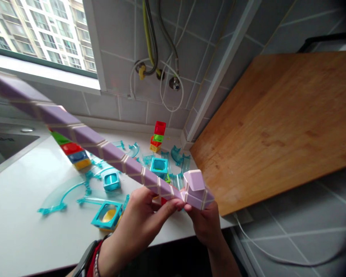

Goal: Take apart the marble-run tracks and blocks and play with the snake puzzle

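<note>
A long lilac twist-snake puzzle of jointed wedge segments runs from the upper left down to the lower middle. My left hand is closed on its lower stretch, thumb along the near side. My right hand grips the folded right end, where one block sticks up above the others. Something red shows beneath the snake beside my left fingers, mostly hidden. Close to my left wrist stands a turquoise cube with a yellow inside. Behind the snake is another turquoise cube.
Clear turquoise track pieces lie about the white counter. A stack of coloured blocks stands left, a smaller stack at the back. A wooden board leans at right. A sink lies far left.
</note>
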{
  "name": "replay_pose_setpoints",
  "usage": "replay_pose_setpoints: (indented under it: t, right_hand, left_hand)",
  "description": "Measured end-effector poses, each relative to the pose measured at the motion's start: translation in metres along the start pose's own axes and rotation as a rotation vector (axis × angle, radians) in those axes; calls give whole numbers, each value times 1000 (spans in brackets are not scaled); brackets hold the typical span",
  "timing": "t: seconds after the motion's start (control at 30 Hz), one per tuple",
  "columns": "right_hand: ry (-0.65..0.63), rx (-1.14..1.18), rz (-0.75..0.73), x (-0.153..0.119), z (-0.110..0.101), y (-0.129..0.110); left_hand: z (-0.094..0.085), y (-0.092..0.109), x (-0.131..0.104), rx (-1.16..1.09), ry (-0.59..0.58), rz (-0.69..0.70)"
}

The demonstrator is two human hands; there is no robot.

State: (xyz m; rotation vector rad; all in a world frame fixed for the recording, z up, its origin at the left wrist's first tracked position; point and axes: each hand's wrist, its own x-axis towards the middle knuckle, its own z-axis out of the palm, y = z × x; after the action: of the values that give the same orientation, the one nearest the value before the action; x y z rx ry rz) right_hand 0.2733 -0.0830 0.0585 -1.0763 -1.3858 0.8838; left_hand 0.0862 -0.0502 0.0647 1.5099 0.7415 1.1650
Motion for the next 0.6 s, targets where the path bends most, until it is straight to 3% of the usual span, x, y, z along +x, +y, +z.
replay_pose_setpoints:
  t: [0.3,0.47,0.6]
  right_hand:
    - [-16,86,86,-1,12,-8]
    - [-75,51,109,1,11,-10]
    - [-24,72,127,1,15,-6]
  left_hand:
    - [-1,5,4,-63,6,-137]
    - [1,4,4,-68,-35,-137]
    - [4,1,5,-45,5,-122]
